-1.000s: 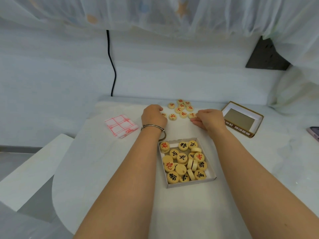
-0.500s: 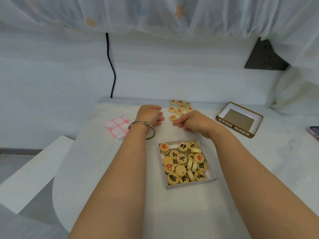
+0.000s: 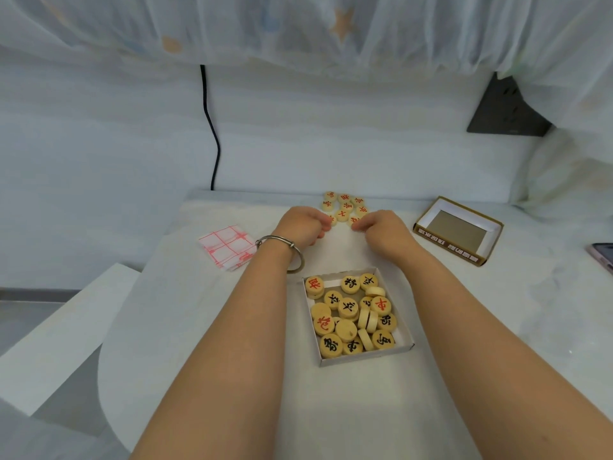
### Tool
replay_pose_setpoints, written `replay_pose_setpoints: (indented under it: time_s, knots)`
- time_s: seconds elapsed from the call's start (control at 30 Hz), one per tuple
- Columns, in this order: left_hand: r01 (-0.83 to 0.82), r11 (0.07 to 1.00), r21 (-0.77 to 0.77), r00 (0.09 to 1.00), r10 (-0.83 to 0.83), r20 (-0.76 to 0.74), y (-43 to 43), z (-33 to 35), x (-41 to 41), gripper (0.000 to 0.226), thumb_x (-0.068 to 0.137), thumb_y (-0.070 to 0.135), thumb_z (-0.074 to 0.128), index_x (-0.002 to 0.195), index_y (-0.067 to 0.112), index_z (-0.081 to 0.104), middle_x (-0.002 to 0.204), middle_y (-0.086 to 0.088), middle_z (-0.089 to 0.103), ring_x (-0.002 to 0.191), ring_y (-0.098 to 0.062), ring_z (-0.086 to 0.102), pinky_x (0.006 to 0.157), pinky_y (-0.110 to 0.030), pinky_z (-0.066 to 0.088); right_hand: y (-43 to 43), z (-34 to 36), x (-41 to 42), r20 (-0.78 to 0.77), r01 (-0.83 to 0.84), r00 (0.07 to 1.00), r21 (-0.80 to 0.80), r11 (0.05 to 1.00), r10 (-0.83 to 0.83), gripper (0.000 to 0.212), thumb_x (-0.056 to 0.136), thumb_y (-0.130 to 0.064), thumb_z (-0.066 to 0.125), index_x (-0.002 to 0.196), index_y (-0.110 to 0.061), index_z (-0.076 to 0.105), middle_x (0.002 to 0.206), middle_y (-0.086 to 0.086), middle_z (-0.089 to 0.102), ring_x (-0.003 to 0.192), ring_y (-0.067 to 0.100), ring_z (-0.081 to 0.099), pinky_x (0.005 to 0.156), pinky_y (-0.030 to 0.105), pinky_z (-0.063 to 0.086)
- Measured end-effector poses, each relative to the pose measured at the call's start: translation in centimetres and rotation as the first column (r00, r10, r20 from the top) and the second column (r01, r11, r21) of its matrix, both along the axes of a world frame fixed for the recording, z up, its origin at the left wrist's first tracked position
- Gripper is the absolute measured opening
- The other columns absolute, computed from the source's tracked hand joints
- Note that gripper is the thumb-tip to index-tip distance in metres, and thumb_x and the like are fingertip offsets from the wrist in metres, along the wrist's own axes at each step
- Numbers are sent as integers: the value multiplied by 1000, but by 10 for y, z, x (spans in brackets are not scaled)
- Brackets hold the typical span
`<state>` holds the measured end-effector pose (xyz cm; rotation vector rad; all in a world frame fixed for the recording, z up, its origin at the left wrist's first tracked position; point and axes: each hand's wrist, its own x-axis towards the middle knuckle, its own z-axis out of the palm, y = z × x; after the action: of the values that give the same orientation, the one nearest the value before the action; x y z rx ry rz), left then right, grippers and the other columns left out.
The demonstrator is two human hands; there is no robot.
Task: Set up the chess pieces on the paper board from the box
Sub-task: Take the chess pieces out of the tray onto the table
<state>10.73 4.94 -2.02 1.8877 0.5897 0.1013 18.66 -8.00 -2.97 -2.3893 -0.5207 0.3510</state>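
Your left hand [image 3: 303, 225] and right hand [image 3: 381, 229] rest curled at the red-character pieces [image 3: 345, 207] near the tabletop's far edge; any grip is hidden. The box [image 3: 356, 317] sits mid-table, and the folded paper board [image 3: 229, 247] lies at the left edge. The lid [image 3: 457, 229] text is unreadable.

Home bedroom, star-print netting [image 3: 298, 31] overhead, padded wall [image 3: 331, 134], small white table [image 3: 199, 310]

Round wooden pieces [image 3: 351, 313] were heaped in the open white box [image 3: 409, 343]; red-marked pieces [image 3: 345, 205] lay flat beyond it, and the paper board [image 3: 225, 245] lay folded at left.
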Motion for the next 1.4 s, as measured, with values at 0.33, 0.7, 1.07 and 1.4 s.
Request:
replay_pose_setpoints:
  time_s: [0.33,0.7,1.07,1.4]
  knots:
    - [102,991,83,995,-102,-15,-11,9,-11,39,92,0,44,126,12,58,132,-5,58,114,-17,56,88,-25,47,-7,6,-14,45,-6,999,54,999,3,50,84,10,34,124,-9,59,141,11,47,133,24,41,100,24,35]
    - [153,862,483,988,-120,-98,-42,22,-86,38,86,0,44,118,16,60,129,-5,57,119,-19,51,94,-26,41,-34,32,-88,119,-21,993,5,1000,20,41,85,2,41,119,-11,62,130,8,54,118,22,52,87,27,42]
    - [357,664,657,930,-186,-318,-59,20,-139,42,92,29,53,134,23,48,136,-3,49,124,-22,47,101,-34,40,-69,29,-116,193,-99,969,-271,957,155,43,83,6,50,118,-14,63,119,6,61,107,24,57,85,29,48]
    - [404,574,712,914,-224,-338,-44,17,-121,36,89,32,59,125,28,58,121,-4,52,107,-25,54,89,-34,47,-66,32,-102,180,-206,936,-412,888,301,31,84,1,59,108,-16,69,110,2,64,97,19,59,76,24,46]
